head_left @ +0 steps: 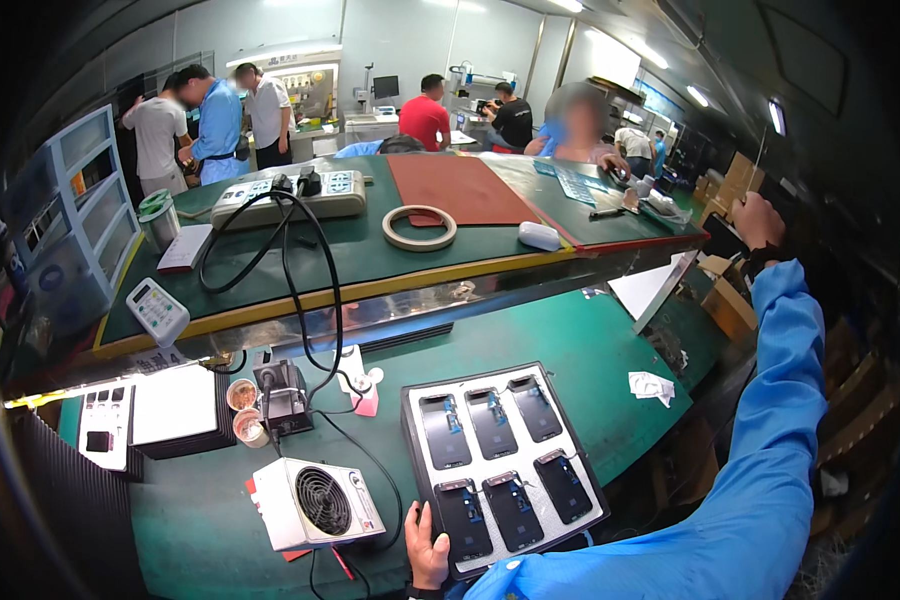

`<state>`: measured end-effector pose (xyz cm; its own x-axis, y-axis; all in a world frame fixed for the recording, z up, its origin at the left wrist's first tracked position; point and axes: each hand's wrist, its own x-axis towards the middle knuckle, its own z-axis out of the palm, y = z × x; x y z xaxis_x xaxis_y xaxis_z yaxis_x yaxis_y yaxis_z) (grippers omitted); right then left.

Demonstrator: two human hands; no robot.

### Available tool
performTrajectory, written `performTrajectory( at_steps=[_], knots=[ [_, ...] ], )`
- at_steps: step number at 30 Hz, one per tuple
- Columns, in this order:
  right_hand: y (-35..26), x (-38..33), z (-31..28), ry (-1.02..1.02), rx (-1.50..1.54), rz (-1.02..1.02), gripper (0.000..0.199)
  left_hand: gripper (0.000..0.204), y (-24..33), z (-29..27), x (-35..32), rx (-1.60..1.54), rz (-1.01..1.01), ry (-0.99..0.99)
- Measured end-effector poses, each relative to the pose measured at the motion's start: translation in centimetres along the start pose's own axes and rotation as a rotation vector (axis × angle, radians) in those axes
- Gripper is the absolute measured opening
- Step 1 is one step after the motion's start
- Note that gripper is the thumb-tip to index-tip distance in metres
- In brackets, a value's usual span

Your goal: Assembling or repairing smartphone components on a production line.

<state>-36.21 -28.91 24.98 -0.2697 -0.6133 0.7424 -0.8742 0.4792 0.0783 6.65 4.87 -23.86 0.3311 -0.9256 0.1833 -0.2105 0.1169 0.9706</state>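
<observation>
A black-rimmed tray with a white foam insert point(490, 468) lies tilted on the green bench before me. Several dark phone screen assemblies point(513, 512) sit in its slots, with small blue pieces on them. Beside the tray's near left edge is my left hand point(427, 548), its fingers apart and pointing up, nothing visible in it. My right arm, in a blue sleeve, stretches far to the right. At its end my right hand point(760, 222) is closed beside a dark flat object point(724, 238) at the end of the raised shelf; what the fingers hold is hidden.
Left of the tray stands a white fan unit point(322, 503) with cables. Behind it are a black soldering station point(284, 395) and small tubs point(248, 425). The raised shelf point(350, 250) carries a power strip point(288, 200) and a tape roll point(419, 229). Several people work beyond.
</observation>
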Motion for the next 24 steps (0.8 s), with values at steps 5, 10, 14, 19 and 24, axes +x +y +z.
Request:
performTrajectory(
  at_steps=[5,10,14,19,24],
  knots=[
    [-5.1,-0.7,-0.5,-0.023,-0.044,-0.127,0.037,0.07,0.4,0.0,0.0,0.0,-0.015,0.031],
    [-8.7,-1.2,-0.6,0.049,-0.003,-0.238,0.032,0.068,0.2,0.3,-0.1,-0.068,-0.032,0.061],
    [-11.6,-1.2,-1.3,0.01,0.0,-0.269,0.033,0.066,0.1,0.4,-0.2,-0.079,-0.029,0.083],
    [-13.1,-1.0,-1.6,0.062,0.038,-0.295,0.037,0.064,0.5,0.3,-0.4,-0.063,-0.021,0.105],
    [-14.1,-1.0,-2.2,0.101,0.059,-0.302,0.039,0.063,0.5,0.2,-0.4,-0.045,-0.019,0.098]
  ],
)
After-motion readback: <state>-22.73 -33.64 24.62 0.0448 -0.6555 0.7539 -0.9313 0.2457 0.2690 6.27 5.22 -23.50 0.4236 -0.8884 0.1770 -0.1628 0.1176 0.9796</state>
